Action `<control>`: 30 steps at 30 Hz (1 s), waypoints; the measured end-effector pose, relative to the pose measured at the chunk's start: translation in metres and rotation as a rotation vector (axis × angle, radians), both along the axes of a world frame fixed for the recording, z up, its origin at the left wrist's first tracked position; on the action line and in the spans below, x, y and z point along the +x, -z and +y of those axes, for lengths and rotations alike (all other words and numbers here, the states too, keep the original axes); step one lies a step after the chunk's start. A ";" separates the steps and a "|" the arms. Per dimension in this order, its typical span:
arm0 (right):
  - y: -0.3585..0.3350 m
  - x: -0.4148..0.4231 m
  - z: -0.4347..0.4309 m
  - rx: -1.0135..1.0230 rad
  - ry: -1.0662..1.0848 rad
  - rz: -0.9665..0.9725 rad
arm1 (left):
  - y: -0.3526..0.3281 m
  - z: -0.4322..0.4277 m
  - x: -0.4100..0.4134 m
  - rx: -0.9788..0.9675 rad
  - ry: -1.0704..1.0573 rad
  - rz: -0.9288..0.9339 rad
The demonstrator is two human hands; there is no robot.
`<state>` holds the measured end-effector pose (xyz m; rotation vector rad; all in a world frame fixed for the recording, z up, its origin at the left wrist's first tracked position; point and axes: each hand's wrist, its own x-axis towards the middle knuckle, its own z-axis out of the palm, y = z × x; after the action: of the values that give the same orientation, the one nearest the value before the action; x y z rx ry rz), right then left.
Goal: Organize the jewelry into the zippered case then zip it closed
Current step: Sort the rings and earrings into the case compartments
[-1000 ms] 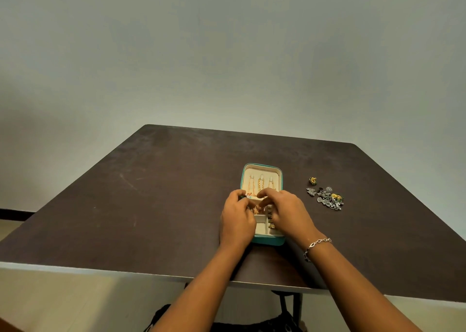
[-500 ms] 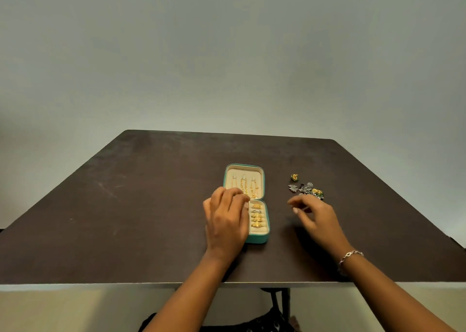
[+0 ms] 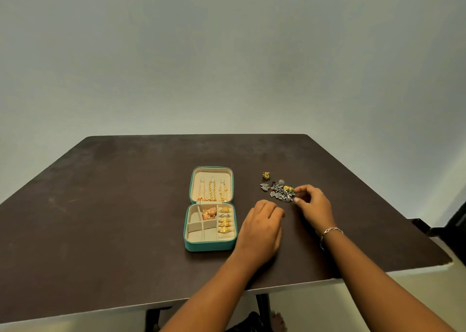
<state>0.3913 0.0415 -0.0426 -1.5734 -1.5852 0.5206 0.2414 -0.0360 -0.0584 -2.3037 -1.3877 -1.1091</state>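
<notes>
A: Where the surface lies dark and scuffed at the left, what comes first as you move right?

B: The case, teal outside and cream inside. It lies open and flat near the middle, unzipped.

A: How is it laid out?

B: Its lid is folded back toward the far edge, and three gold chains hang in it side by side. The near half is split into compartments. A chunky gold piece sits in the far middle one, and a row of gold rings fills the right-hand column.

A: Then the hands?

B: The left hand comes next, just beside the case's right wall. I cannot tell whether it touches the wall. It rests palm down on the surface, fingers loosely bent and relaxed, gripping nothing.

A: And past it?

B: A pile of silver and gold jewelry lies on the surface, apart from the case. One small gold and green stud sits alone just beyond it.

A: The other hand?

B: The right hand is at the pile's right edge, thumb and forefinger curved toward each other with their tips against the outer pieces. Whether they have nipped one, I cannot tell. A thin bracelet circles that wrist.
</notes>
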 end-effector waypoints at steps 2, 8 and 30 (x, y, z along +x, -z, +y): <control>-0.001 -0.003 0.005 0.005 -0.029 -0.044 | 0.001 0.009 0.003 -0.052 -0.010 -0.095; 0.001 -0.003 0.014 0.011 -0.085 -0.050 | -0.003 0.034 0.013 -0.277 -0.118 -0.256; 0.004 0.001 0.009 0.049 -0.204 0.482 | -0.014 0.059 0.023 -0.475 -0.177 -0.363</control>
<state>0.3925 0.0509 -0.0468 -1.1426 -1.3744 0.8909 0.2648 0.0229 -0.0442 -2.2795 -2.1494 -1.2996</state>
